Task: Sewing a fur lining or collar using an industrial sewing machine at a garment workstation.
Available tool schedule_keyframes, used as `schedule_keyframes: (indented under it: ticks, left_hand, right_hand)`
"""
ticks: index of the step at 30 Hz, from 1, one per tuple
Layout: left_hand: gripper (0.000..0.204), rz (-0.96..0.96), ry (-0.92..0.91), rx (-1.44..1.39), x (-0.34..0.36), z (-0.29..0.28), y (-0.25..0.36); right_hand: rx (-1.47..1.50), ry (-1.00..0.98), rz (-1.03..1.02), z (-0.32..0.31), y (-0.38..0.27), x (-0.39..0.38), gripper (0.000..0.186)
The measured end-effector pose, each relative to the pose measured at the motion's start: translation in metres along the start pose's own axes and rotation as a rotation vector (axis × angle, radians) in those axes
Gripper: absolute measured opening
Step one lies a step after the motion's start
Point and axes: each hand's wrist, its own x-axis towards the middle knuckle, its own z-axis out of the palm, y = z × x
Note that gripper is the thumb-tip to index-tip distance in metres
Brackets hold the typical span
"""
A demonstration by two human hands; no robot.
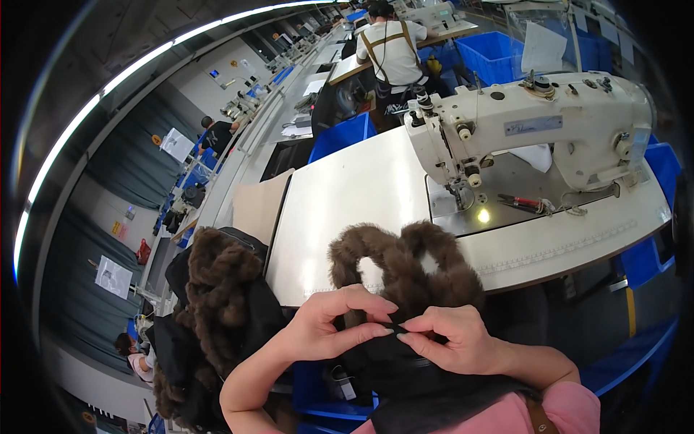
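Both of my hands meet at the near edge of the sewing table, pinching the black cloth of a fur-trimmed garment (426, 383). My left hand (336, 325) holds its edge between thumb and index finger. Close beside it, my right hand (452, 336) pinches the same edge. The garment's brown fur trim (394, 264) loops over the white table (354, 192) beyond my fingers, and its black part hangs down over my lap. Ahead to the right stands a white sewing machine (535, 119); its needle area is apart from the garment.
Red-handled pliers or snips (520, 203) lie on the machine bed. At my left is a pile of black, brown-furred pieces (224, 289). Blue bins (343, 137) stand around the table. A person in a white shirt (390, 50) sits ahead; others work farther left.
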Motion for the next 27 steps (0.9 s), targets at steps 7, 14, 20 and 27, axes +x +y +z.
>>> schedule_keyframes:
  ticks: [7, 14, 20, 27]
  left_hand:
    - [0.025, 0.122, -0.164, 0.342, 0.01, -0.009, 0.02]
    - [0.038, -0.264, -0.089, 0.14, -0.007, 0.002, 0.012]
    - [0.029, -0.21, 0.101, 0.538, -0.04, 0.027, -0.014]
    - [0.018, -0.167, 0.403, -0.246, -0.034, 0.037, -0.037]
  right_hand:
    - [-0.062, 0.016, -0.078, 0.0, 0.001, 0.001, 0.016]
    - [0.079, 0.019, 0.063, -0.002, 0.001, -0.001, 0.014]
    - [0.217, 0.089, 0.232, -0.006, 0.004, -0.006, 0.013]
    - [0.338, 0.184, 0.267, 0.0, 0.011, -0.013, 0.014]
